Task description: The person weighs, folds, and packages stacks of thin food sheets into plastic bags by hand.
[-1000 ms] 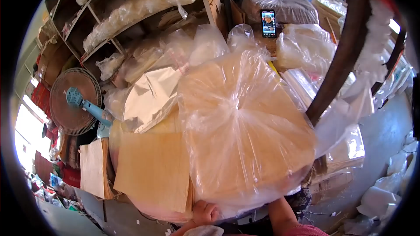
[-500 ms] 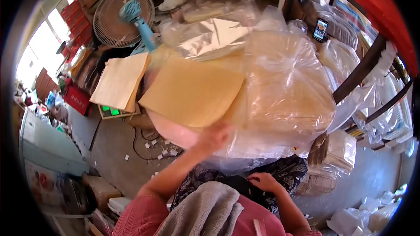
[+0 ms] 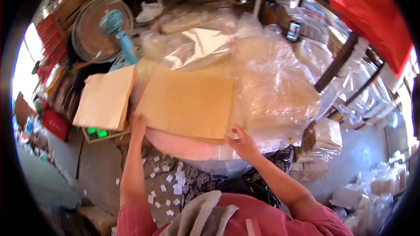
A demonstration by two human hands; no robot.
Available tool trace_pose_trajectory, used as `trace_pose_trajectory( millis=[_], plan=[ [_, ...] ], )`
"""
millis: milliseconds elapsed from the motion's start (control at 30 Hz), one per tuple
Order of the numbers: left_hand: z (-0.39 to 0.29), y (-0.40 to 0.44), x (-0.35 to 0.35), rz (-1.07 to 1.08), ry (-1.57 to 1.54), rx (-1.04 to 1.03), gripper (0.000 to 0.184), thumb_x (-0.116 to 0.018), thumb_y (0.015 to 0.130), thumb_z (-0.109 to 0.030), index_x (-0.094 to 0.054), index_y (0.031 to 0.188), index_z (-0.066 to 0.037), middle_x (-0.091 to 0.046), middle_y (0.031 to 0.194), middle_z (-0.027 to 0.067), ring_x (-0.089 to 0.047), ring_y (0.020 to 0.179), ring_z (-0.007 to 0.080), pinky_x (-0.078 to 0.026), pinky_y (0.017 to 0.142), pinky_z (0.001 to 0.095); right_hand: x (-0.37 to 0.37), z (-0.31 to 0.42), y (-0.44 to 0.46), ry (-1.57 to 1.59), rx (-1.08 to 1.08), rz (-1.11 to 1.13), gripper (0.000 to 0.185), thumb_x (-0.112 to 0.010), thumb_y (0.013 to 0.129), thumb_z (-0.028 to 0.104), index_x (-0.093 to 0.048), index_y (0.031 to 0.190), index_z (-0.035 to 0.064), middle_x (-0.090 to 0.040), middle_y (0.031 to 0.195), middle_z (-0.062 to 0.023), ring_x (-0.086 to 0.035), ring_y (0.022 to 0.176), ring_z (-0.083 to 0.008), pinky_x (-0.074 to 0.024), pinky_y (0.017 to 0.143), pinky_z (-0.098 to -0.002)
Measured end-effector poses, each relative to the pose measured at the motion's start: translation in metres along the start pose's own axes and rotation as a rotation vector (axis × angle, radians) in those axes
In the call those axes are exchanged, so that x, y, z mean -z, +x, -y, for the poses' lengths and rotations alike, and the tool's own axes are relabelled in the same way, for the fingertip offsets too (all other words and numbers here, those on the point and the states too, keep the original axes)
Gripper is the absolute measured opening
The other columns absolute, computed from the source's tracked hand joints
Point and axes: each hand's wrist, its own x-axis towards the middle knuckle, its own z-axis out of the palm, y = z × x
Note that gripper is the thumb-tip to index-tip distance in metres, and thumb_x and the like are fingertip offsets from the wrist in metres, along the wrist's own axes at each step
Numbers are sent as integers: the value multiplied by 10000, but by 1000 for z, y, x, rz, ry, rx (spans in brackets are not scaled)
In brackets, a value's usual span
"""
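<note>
Left hand (image 3: 138, 123) at sheet stack's (image 3: 186, 104) left edge, right hand (image 3: 243, 143) at its lower right corner, fingers apart; firmness of either grip cannot be told. Stack lies between smaller stack (image 3: 106, 98) and bagged stack (image 3: 278, 91), which crowds its right side. Foil (image 3: 205, 45) and fan (image 3: 102, 30) stand beyond.
</note>
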Motion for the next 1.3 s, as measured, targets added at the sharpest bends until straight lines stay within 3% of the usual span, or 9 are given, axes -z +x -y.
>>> trace_pose_trajectory(
  millis=[233, 333, 467, 667, 867, 967, 1033, 1133, 1300],
  plan=[
    [-48, -14, 51, 201, -101, 118, 375, -622, 766, -197, -576, 1014, 80, -642, 928, 198, -617, 875, 321, -474, 776, 376, -13, -52, 60, -127, 97, 43, 771, -629, 797, 349, -270, 1358, -38, -428, 1286, -277, -488, 1124, -385, -420, 909, -398],
    [-44, -59, 67, 326, -498, 327, 290, -664, 728, -108, -599, 949, 70, -642, 874, 130, -619, 779, 199, -488, 682, 311, 2, 13, 30, -723, 202, -175, 601, -628, 795, 269, -402, 1277, -10, -360, 1339, -233, -495, 1091, -343, -435, 873, -414],
    [-38, -117, 62, 422, -1024, 586, 279, -650, 731, -89, -581, 967, 44, -624, 880, 124, -606, 668, 168, -485, 555, 291, -28, 38, 21, -874, 640, 22, 630, -618, 785, 300, -388, 1284, -7, -371, 1321, -232, -361, 1211, -401, -349, 964, -484],
    [-88, -137, 95, 405, -1166, 596, 240, -551, 801, -110, -549, 1004, 19, -602, 823, 103, -564, 570, 173, -427, 403, 273, -118, 66, 7, -828, 943, 404, 708, -648, 759, 388, -387, 1287, -6, -367, 1317, -229, -337, 1235, -403, -291, 1001, -534],
    [-101, -127, 112, 558, -1098, 404, 351, -457, 892, -338, -555, 1056, -43, -630, 900, 78, -598, 674, 174, -440, 491, 278, -156, 49, 37, -856, 1009, 288, 656, -673, 729, 355, -431, 1231, 9, -445, 1244, -214, -463, 1111, -407, -446, 894, -438],
    [-86, -120, 106, 661, -1170, 513, 550, -329, 929, -518, -507, 1179, -62, -608, 1088, 64, -610, 890, 202, -506, 684, 336, -146, 50, 61, -499, 1080, 346, 516, -632, 785, 313, -457, 1193, 49, -539, 1151, -161, -599, 886, -319, -522, 673, -406],
    [-83, -123, 95, 620, -1132, 457, 512, -404, 927, -467, -495, 1210, -51, -557, 1185, 75, -555, 1050, 214, -495, 793, 369, -143, 44, 82, -386, 801, 589, 487, -651, 784, 274, -486, 1204, 91, -603, 1057, -169, -620, 823, -336, -516, 701, -398],
    [-81, -126, 90, 589, -1338, 315, 458, -533, 899, -355, -496, 1201, -12, -559, 1175, 78, -545, 1073, 220, -468, 870, 390, -123, 82, 80, -459, 861, 518, 408, -665, 786, 297, -585, 1124, 83, -643, 861, -153, -635, 773, -273, -505, 701, -351],
    [-108, -125, 91, 551, -1203, 257, 470, -640, 840, -276, -507, 1167, 35, -577, 1119, 90, -565, 1006, 180, -459, 876, 324, -115, 102, 89, -407, 443, 765, 466, -664, 764, 419, -616, 1140, 147, -661, 897, -103, -617, 786, -202, -473, 726, -301]
  ],
)
